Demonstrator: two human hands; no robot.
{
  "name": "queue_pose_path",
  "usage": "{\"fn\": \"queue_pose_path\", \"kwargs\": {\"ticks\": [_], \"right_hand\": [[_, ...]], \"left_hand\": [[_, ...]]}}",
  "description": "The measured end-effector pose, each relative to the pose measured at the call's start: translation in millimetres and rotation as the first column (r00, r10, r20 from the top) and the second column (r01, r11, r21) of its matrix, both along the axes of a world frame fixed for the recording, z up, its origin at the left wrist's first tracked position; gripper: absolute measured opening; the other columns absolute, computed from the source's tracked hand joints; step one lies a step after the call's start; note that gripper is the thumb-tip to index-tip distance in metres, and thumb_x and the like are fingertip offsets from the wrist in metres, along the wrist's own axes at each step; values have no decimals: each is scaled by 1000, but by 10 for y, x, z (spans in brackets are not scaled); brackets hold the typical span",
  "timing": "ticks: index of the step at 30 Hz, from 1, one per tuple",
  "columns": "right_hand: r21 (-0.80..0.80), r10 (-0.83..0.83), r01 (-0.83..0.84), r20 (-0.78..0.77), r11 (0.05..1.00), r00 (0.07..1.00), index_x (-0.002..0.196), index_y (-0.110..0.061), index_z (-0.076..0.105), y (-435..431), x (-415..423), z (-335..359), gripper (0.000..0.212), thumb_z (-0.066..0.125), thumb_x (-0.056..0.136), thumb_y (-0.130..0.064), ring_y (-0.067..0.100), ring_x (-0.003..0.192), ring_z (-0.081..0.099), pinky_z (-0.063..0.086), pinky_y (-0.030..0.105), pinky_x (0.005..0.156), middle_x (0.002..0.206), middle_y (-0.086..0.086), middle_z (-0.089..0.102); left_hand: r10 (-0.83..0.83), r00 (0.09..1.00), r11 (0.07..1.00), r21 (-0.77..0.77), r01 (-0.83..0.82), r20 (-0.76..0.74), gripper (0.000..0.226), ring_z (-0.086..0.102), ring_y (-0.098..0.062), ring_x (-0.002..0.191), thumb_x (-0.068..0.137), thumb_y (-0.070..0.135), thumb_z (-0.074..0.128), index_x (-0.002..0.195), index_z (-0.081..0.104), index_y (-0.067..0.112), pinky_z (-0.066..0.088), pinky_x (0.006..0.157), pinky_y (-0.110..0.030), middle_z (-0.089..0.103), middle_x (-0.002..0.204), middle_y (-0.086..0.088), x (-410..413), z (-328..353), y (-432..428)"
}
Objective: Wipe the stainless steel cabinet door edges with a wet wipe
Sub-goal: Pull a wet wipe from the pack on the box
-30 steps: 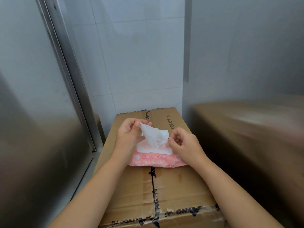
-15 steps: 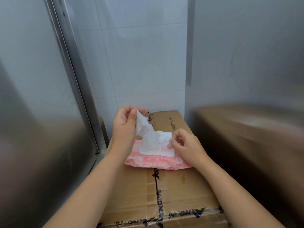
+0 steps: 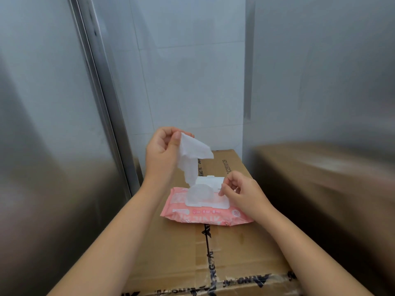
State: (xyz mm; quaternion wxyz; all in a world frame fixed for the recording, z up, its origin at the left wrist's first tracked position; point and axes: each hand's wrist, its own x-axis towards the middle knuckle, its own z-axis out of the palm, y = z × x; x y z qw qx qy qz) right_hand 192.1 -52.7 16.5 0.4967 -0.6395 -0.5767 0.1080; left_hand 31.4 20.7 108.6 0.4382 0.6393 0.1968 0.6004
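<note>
At frame centre the left hand (image 3: 162,154) pinches a wet wipe (image 3: 192,154) trailing into the pink pack (image 3: 205,216) on a cardboard box (image 3: 235,253), the right hand (image 3: 241,193) pinching the pack's white lid (image 3: 210,180), with the steel cabinet door edge (image 3: 96,92) at left.

Soft, cool, even light fills the head view, and its source cannot be told. The tile wall (image 3: 192,82) is the brightest broad area and shows no glare. At left, the steel door (image 3: 42,146) fades from pale grey above to a dull brown haze below. At right, the steel panel (image 3: 331,82) carries a smeared, unfocused reflection of the box (image 3: 235,253). The wipe (image 3: 192,154) in the left hand (image 3: 162,152) and the lid of the pack (image 3: 192,214) at the right hand (image 3: 241,193) read near-white, with little texture. Shadows are faint, with a thin one beneath the pack. The centre is fairly sharp. Wide-angle distortion tilts the door's edge and stretches the forearms (image 3: 119,242) toward the lower corners.
</note>
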Motion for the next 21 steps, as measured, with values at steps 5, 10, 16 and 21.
{"fn": "queue_pose_path", "kwargs": {"ticks": [5,10,16,21], "right_hand": [[28,18,-18,5,999,1000,78,-24,54,-43,-64,48,15,55,89,-15,-8,68,55,41,8,60,75,-9,65],[121,10,-7,-27,993,1000,81,-30,52,-125,-98,158,13,59,85,-20,-4,64,49,40,9,59,79,-18,61],[270,41,-21,-71,963,997,98,-44,46,-296,-195,460,31,63,72,-38,-2,91,51,39,8,71,102,-21,54],[324,82,-67,-31,944,996,98,-42,47,-445,-235,641,35,65,68,-40,-4,99,49,36,5,75,108,-16,53]], "left_hand": [[-24,999,1000,-8,23,-48,17,64,-10,77,95,4,47,83,57,12,52,65,-21,68,84,-4,6,-67,-85],[-57,997,998,16,58,-51,14,64,-9,75,94,4,49,84,58,9,51,63,-19,68,83,-2,15,-19,-183],[-110,991,993,37,113,-79,15,66,-16,81,94,8,50,85,61,13,53,66,-28,71,84,3,52,11,-364],[-133,989,989,56,136,-57,13,65,-11,79,93,6,50,86,61,10,51,66,-21,71,83,4,96,70,-574]]}}
